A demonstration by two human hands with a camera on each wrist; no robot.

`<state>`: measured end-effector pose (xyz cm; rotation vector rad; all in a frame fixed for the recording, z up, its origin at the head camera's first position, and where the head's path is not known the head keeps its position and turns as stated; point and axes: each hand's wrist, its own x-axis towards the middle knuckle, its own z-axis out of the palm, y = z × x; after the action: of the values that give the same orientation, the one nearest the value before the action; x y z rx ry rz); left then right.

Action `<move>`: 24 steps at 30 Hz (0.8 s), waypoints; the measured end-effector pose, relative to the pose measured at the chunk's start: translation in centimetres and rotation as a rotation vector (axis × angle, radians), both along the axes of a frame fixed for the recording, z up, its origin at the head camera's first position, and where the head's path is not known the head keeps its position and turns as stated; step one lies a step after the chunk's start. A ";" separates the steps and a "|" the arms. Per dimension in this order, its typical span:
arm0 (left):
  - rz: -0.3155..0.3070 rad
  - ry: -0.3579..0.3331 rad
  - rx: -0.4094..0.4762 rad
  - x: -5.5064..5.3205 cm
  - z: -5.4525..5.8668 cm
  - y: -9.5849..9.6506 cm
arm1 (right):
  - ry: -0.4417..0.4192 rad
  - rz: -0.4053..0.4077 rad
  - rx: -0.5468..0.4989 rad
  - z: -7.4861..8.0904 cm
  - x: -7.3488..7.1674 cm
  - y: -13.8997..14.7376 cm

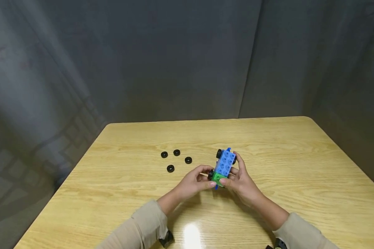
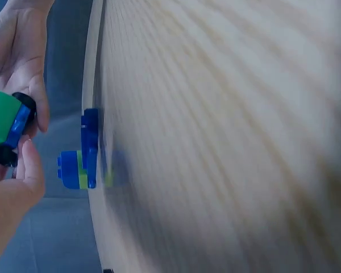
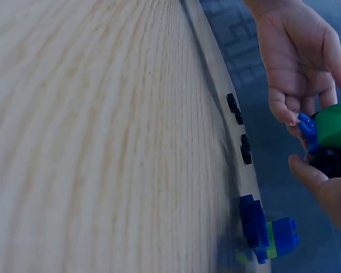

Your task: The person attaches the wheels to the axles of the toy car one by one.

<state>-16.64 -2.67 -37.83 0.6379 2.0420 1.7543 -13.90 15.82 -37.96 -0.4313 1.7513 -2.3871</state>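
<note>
Both hands hold a toy vehicle [image 1: 225,162] of building bricks, tilted above the table. It has a studded blue brick, a green brick [image 1: 217,177] at the near end, black wheels [image 1: 219,154] and blue hooks at both ends. My right hand [image 1: 244,185] grips it with the thumb on the green brick and the fingers along the far side. My left hand [image 1: 193,181] pinches the near left end, by a wheel and the hook. A second build [image 2: 74,168], blue and lime, stands on the table in both wrist views; it does not show separately in the head view.
Several loose black tyres [image 1: 170,168] lie on the wooden table [image 1: 127,197], left of the hands. Grey curtains [image 1: 174,62] hang behind the table and at its sides. Dark devices [image 1: 166,238] sit at the wrists, under the rolled sleeves.
</note>
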 end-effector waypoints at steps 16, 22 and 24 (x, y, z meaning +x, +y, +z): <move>0.035 -0.033 0.031 -0.4 -0.1 0.4 | -0.025 -0.155 -0.039 0.8 -0.3 0.3; 0.009 -0.084 0.080 -0.7 -0.6 0.1 | -0.001 -0.194 -0.120 0.4 -1.2 1.3; 0.008 -0.101 0.098 -0.9 -0.6 0.0 | -0.008 -0.172 -0.136 0.2 -1.4 1.7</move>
<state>-17.53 -2.63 -38.43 0.5582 1.9037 1.8619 -15.30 17.52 -37.74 -0.2979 1.6924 -2.6331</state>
